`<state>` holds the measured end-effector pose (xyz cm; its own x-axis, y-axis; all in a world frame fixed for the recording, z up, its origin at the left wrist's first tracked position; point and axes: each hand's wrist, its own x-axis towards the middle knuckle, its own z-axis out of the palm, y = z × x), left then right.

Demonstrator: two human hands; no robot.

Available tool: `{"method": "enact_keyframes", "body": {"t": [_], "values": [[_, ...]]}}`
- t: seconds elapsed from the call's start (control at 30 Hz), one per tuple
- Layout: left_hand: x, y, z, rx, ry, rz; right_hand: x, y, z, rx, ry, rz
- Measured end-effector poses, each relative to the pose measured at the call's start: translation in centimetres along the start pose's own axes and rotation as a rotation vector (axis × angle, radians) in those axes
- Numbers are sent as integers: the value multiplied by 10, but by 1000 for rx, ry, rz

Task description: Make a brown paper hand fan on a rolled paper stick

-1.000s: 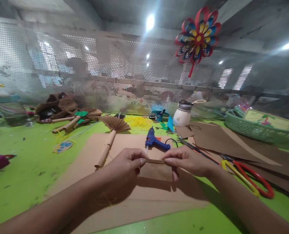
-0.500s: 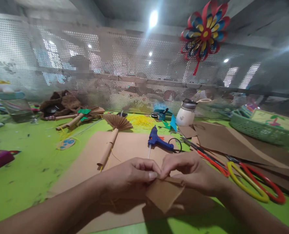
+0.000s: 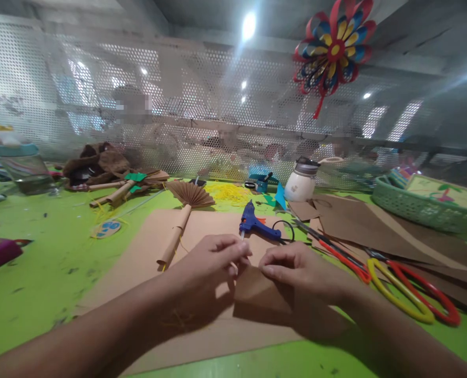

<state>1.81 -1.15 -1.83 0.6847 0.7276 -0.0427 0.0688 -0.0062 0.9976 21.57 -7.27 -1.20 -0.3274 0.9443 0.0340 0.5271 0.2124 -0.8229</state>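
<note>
A small folded piece of brown paper (image 3: 262, 295) is held low over a large tan paper sheet (image 3: 211, 341). My right hand (image 3: 296, 265) pinches its upper right edge between thumb and fingertips. Just left of the paper's top, my left hand (image 3: 221, 258) has its fingers curled and thumb and fingertips together; whatever they may hold is hidden. Beyond both hands lies a blue glue gun (image 3: 255, 223) with a glue stick in its rear. To the left, a pleated paper fan (image 3: 189, 194) tops a rolled paper tube (image 3: 175, 236).
Scissors with red handles (image 3: 345, 262) and another pair with yellow and red handles (image 3: 401, 291) lie on the right, beside brown sheets (image 3: 359, 228). Farther back are a white jar (image 3: 301, 184), yellow shreds (image 3: 227, 194) and a green basket (image 3: 418, 207). A mesh partition (image 3: 201, 110) stands behind.
The left hand's fingers have come off the paper's folded edge and lifted up and left. The paper has tipped and its folded strip no longer shows. The right hand keeps its pinch.
</note>
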Motion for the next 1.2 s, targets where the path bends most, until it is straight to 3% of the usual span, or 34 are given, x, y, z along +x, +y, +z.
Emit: {"method": "enact_keyframes", "body": {"t": [0.1, 0.17, 0.37, 0.57, 0.83, 1.03, 1.2], "values": [[-3, -2, 7, 339, -21, 28, 1, 0, 5, -73, 0, -11], [-3, -7, 11, 398, -12, 17, 2, -1, 9, -59, 41, -1], [6, -18, 4, 222, 93, -4, 4, 3, 10, 102, 175, 43], [6, -10, -1, 192, 37, 17, 5, 4, 8, 75, 253, -29], [5, -8, 3, 99, 88, 43, 3, 2, 17, 145, 309, -43], [2, -12, 2, -79, 67, 47, 2, 0, 12, 93, 328, -181], [-5, -2, 5, 18, 120, 110, 0, 3, 11, 151, 325, -191]]}}
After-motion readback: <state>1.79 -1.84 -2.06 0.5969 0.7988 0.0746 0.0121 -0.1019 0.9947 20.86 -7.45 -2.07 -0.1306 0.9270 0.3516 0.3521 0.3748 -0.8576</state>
